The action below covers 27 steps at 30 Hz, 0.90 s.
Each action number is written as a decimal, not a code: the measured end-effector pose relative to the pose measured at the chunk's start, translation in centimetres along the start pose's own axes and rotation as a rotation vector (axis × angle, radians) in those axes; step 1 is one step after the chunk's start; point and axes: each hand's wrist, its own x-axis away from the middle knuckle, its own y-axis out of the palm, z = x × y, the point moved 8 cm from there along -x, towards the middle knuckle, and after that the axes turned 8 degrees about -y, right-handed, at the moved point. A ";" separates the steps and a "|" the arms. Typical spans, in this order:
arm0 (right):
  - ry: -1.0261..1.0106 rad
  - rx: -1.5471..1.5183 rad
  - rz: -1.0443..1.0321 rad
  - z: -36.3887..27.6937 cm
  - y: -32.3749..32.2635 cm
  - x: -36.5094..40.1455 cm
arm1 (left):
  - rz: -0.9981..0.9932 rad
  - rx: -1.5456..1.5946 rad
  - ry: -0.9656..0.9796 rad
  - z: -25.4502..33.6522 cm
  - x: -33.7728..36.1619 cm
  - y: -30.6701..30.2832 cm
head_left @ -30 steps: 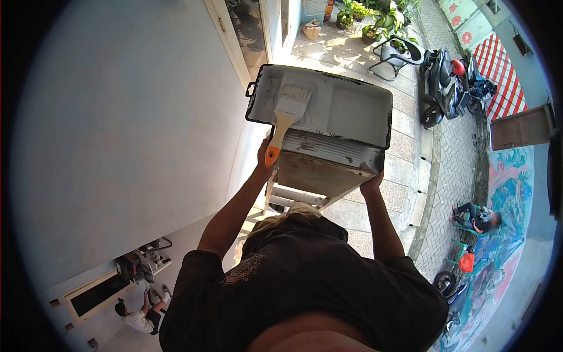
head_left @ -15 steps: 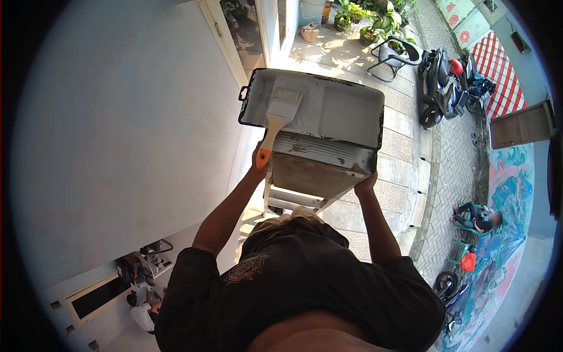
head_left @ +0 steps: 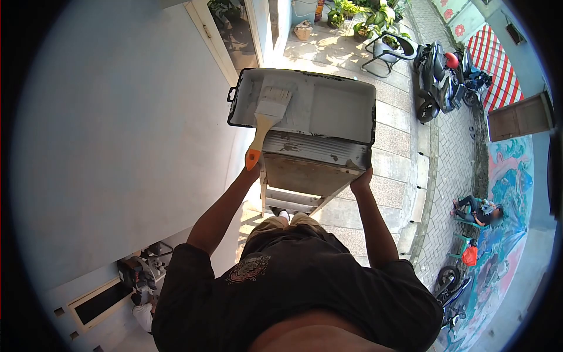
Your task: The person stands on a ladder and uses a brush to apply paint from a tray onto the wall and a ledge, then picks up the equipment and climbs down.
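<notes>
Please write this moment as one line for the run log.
left hand at near-left corner below paint tray | right hand at near-right corner | brush lies in tray | grips unclear

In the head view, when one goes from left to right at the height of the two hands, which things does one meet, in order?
pale wall → left hand → stepladder top → right hand → paving → seated person

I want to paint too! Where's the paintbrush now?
In the head view, the paintbrush lies in the left end of the paint tray, its orange handle tip poking over the near edge, beside the left hand.
</notes>
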 end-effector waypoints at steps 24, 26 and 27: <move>-0.033 0.007 0.068 -0.5 -0.5 0.5 | -0.058 -0.271 0.111 0.3 0.0 1.3; -0.060 -0.018 -0.046 -0.5 -0.3 0.2 | -0.053 -0.359 0.171 0.9 0.3 1.8; -0.065 -0.016 -0.050 -0.6 -0.3 0.1 | -0.051 -0.386 0.193 1.2 0.4 2.1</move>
